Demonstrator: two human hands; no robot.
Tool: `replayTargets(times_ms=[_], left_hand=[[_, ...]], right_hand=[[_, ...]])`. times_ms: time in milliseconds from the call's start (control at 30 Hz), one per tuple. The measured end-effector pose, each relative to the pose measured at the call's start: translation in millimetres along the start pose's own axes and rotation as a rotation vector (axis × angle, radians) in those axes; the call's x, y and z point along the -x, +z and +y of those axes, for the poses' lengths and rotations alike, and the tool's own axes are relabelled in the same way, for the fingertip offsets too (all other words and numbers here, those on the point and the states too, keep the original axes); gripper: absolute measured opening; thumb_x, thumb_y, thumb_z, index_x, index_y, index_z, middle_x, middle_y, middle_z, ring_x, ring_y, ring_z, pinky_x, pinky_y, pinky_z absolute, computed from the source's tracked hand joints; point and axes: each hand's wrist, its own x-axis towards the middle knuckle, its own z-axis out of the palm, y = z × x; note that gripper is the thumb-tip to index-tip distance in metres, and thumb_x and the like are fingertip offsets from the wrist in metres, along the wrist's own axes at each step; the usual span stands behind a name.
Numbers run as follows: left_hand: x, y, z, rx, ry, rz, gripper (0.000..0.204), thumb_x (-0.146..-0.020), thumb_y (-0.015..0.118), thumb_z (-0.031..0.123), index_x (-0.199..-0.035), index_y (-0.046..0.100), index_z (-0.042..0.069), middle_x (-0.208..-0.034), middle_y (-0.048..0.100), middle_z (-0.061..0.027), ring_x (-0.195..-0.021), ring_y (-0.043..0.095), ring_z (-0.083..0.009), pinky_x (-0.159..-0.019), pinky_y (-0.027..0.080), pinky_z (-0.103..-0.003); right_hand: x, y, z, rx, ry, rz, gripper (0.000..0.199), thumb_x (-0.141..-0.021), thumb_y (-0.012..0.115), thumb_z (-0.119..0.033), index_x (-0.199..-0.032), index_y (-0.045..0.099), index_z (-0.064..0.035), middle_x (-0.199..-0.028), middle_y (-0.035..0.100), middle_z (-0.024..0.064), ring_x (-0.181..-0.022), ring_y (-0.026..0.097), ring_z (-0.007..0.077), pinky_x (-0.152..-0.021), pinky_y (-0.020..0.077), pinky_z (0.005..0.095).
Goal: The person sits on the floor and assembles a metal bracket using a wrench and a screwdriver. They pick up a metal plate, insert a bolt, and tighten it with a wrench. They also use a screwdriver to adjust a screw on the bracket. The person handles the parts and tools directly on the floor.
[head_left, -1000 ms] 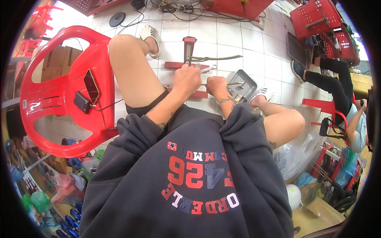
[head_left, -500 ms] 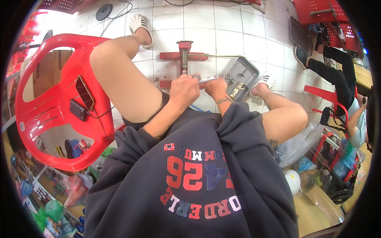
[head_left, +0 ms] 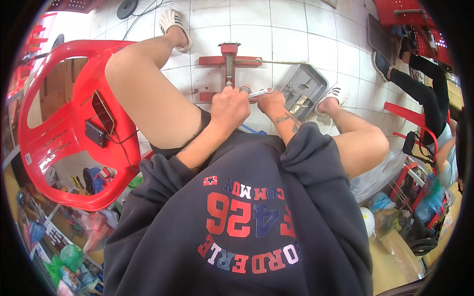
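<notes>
My left hand (head_left: 230, 107) is closed around a silver wrench (head_left: 258, 92), whose ring end points right. The fingers of this hand also meet the near end of a coiled or threaded metal post (head_left: 229, 69), which belongs to a red metal stand (head_left: 230, 48) on the floor between my feet. Just right of it, my right hand (head_left: 271, 102) is curled into a fist below the wrench's ring end. What its fingers hold, if anything, is hidden. A grey tray (head_left: 318, 79) with small metal parts lies beside the right hand.
To the left stands a red plastic chair (head_left: 74, 190) bearing a phone (head_left: 103, 112) and a black box-shaped device (head_left: 96, 134) with a cable. A thin rod (head_left: 284, 62) reaches from the stand to the tray. Another person (head_left: 429, 89) sits at the far right.
The view has shifted slightly. Both hands stay close together at the post; the wrench's ring end sits a little higher and the right hand has moved slightly right.
</notes>
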Motion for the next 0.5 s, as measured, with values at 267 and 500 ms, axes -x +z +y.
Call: replayTargets(times_ms=[267, 500], left_hand=[[2, -1, 4, -0.032, 0.007, 0.021, 0.020, -0.082, 0.059, 0.012, -0.097, 0.068, 0.004, -0.075, 0.065, -0.0064, -0.071, 0.062, -0.0273, -0.056, 0.053, -0.041], [3, 2, 5, -0.012, 0.020, 0.034, 0.019, -0.084, 0.058, 0.014, -0.097, 0.068, 0.005, -0.078, 0.067, -0.0070, -0.072, 0.063, -0.0275, -0.058, 0.053, -0.042]], right_hand=[[4, -11, -6, 0.057, 0.014, -0.073, 0.027, -0.095, 0.053, -0.019, -0.109, 0.074, -0.0097, -0.111, 0.074, 0.0079, -0.101, 0.072, 0.0255, -0.074, 0.0590, 0.0442], [16, -15, -10, 0.079, -0.029, -0.027, 0.024, -0.092, 0.060, -0.022, -0.108, 0.074, -0.0107, -0.112, 0.073, 0.0063, -0.102, 0.071, 0.0241, -0.075, 0.0548, 0.0449]])
